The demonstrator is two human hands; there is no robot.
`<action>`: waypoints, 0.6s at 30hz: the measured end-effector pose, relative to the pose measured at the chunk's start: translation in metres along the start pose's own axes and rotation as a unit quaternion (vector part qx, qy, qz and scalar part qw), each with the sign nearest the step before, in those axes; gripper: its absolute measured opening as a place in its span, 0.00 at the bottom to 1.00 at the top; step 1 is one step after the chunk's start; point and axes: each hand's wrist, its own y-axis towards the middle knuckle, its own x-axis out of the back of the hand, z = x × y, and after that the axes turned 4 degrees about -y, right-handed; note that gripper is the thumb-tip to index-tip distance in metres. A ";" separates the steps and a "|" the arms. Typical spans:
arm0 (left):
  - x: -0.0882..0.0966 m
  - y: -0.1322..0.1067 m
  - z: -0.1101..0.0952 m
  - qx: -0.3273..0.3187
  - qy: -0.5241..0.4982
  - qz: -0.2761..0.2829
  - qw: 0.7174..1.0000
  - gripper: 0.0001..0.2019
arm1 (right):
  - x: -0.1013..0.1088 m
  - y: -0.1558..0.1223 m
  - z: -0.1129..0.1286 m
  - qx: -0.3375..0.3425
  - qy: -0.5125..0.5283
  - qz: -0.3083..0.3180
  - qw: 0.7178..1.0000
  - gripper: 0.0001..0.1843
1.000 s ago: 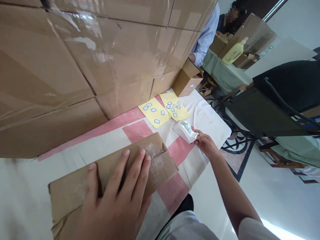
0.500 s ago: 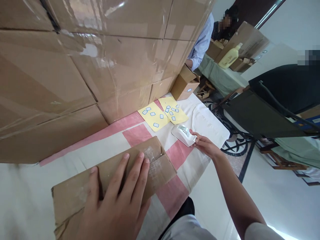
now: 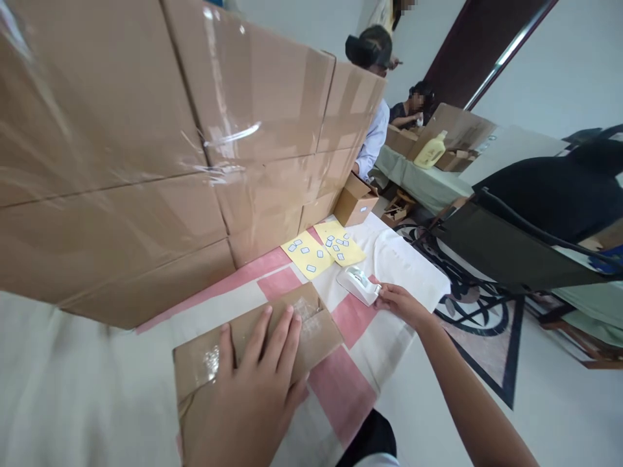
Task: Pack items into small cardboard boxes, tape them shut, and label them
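My left hand [image 3: 257, 383] lies on a brown cardboard box [image 3: 311, 331], its fingers stretched out and spread over the top. Clear tape shows on parts of this box. At the cutter end of a white tape dispenser [image 3: 357, 284], the fingers of my right hand [image 3: 396, 301] are closed against it. Whether a strip of tape is between those fingers is too small to see. Beyond the dispenser lie two yellow sheets, a nearer one [image 3: 302, 264] and a farther one [image 3: 348, 251], both bearing several small blue-edged labels.
A tall stack of taped cartons [image 3: 160, 214] walls off the table's far left side. Behind the sheets stands an open small carton [image 3: 354, 202], with a person's sleeve [image 3: 374, 139] beside it. A dark chair [image 3: 487, 243] is on the right. The cloth [image 3: 353, 395] is pink and white.
The view has tilted upward, showing more of the room and people behind the cartons. My left hand stays on the box and my right hand stays at the dispenser.
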 end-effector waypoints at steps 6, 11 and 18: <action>0.002 0.001 -0.006 0.032 0.023 0.023 0.999 0.26 | -0.004 -0.010 0.010 0.066 -0.055 -0.127 0.988 0.31; 0.000 -0.001 -0.005 0.005 0.062 0.024 0.998 0.28 | -0.030 -0.003 0.016 0.175 -0.319 -0.135 0.921 0.60; -0.010 -0.004 0.003 -0.029 0.057 -0.022 0.998 0.28 | -0.036 0.001 0.004 0.190 -0.401 -0.142 0.885 0.48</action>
